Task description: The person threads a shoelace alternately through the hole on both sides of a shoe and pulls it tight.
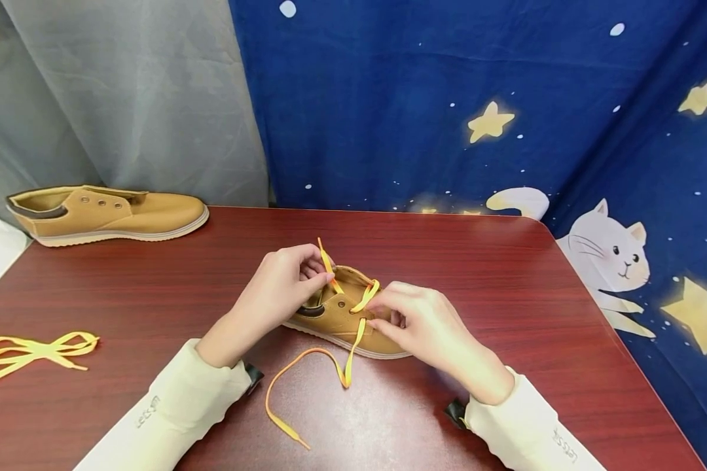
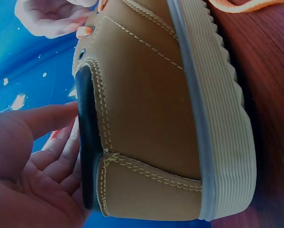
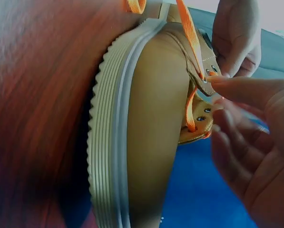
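A tan low shoe [image 1: 330, 320] stands on the table, its toe toward the right, partly threaded with a yellow-orange shoelace [image 1: 357, 340]. My left hand [image 1: 279, 278] is over the shoe's opening. Its thumb and forefinger pinch the lace near one end, and the tip sticks up above them. At the front eyelets, my right hand [image 1: 427, 320] has thumb and forefinger on either side of the lacing flap [image 3: 206, 88], gripping its edge beside the lace. The lace's other length trails down the near side onto the table. Dark padding [image 2: 88, 137] lines the heel collar.
A second tan shoe [image 1: 118, 216], without a lace, stands at the table's back left. A looped yellow shoelace [image 1: 35, 353] lies at the left. Behind the table [image 1: 483, 248] hang a grey curtain [image 1: 147, 98] and a blue star-patterned curtain [image 1: 389, 118].
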A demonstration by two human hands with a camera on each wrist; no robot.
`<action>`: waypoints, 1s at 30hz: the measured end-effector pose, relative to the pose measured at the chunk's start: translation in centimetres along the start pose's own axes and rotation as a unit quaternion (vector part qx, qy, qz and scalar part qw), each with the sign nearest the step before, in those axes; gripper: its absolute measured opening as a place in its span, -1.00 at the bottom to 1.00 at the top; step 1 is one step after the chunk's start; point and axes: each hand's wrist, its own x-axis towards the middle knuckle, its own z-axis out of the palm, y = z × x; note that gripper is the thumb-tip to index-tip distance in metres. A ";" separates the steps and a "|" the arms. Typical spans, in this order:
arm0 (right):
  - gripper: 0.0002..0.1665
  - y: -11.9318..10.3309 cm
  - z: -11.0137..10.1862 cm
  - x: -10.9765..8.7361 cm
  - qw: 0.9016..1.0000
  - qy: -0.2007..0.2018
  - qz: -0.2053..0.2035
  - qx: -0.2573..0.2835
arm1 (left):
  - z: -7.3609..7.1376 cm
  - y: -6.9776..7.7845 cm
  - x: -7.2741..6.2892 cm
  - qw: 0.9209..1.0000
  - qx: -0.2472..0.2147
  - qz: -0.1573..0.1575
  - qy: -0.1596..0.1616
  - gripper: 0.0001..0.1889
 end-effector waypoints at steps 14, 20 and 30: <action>-0.85 -0.5 1.0 -0.3 0.973 -0.032 -0.161 -0.164 | 0.2 -0.1 -0.2 1.000 -0.005 0.017 0.010 -0.66; -0.83 -1.0 1.4 -0.4 0.970 -0.036 -0.181 -0.160 | 0.3 0.0 -0.2 1.000 0.006 0.019 0.021 -0.51; -0.82 -2.4 1.6 0.5 0.974 -0.024 -0.208 -0.090 | 0.3 -0.4 -0.2 0.999 0.009 0.034 0.028 -0.33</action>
